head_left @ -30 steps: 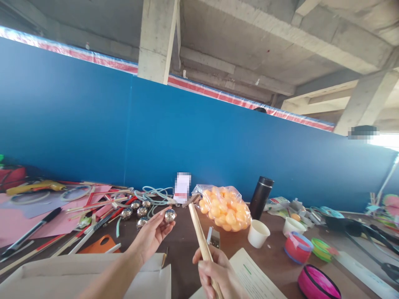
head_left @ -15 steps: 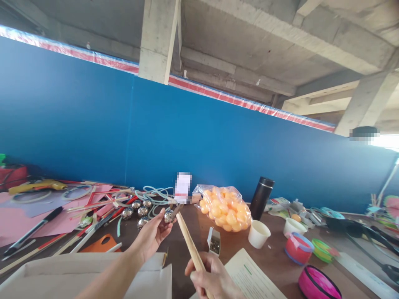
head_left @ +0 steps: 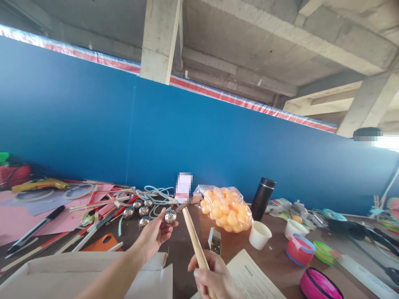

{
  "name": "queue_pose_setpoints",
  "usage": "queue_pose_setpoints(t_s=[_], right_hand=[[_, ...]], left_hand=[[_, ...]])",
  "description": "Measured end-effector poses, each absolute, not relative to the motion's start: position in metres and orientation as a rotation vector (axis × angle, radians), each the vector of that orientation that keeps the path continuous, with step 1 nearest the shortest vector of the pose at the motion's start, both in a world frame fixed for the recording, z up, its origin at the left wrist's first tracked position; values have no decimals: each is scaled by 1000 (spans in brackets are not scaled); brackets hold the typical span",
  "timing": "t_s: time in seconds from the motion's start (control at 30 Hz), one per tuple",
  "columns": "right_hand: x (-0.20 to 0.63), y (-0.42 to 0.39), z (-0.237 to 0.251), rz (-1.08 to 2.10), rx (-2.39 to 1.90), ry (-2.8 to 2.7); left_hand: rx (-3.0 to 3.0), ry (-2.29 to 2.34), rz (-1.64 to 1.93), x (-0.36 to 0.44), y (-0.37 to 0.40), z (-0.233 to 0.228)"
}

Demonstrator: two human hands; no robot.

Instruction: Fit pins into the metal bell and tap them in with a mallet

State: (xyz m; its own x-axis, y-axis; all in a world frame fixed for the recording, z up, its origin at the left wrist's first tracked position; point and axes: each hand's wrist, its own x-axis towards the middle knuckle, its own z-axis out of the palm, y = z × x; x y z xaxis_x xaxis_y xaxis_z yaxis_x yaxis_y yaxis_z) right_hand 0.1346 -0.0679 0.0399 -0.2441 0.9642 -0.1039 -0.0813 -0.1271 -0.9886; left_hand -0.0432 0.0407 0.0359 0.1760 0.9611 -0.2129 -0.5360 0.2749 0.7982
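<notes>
Pinching a silver ball (head_left: 170,216), the left hand (head_left: 154,235) hovers above the counter (head_left: 274,257). The right hand (head_left: 215,279) grips a wooden stick (head_left: 195,241).

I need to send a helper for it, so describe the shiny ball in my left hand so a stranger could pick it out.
Start at the blue wall and drop to the brown table, left of the bag of orange balls. There the left hand holds a silver ball at its fingertips. Similar silver balls lie on the table behind it; this one alone is raised in a hand.

Shiny steel ball (head_left: 170,216), slanted wooden stick (head_left: 195,241)
</notes>
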Motion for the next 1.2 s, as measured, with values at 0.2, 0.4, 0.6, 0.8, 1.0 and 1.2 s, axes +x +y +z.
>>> queue_pose_setpoints(t_s=[0.2,0.4,0.6,0.8,1.0,1.2], right_hand=[[134,-68,40,1517,-1161,-1259],[135,-68,40,1524,-1114,-1278],[134,-69,40,1512,-1131,-1277],[134,-69,42,1531,-1133,-1277],[134,-70,43,1544,-1078,-1296],[132,-69,43,1535,-1176,-1282]], left_hand=[[673,838,1152,-44,39,33],[676,832,1135,-43,40,35],[696,830,1130,-44,43,30],[700,829,1122,-44,44,26],[706,820,1120,-44,44,28],[705,861,1121,-43,44,29]])
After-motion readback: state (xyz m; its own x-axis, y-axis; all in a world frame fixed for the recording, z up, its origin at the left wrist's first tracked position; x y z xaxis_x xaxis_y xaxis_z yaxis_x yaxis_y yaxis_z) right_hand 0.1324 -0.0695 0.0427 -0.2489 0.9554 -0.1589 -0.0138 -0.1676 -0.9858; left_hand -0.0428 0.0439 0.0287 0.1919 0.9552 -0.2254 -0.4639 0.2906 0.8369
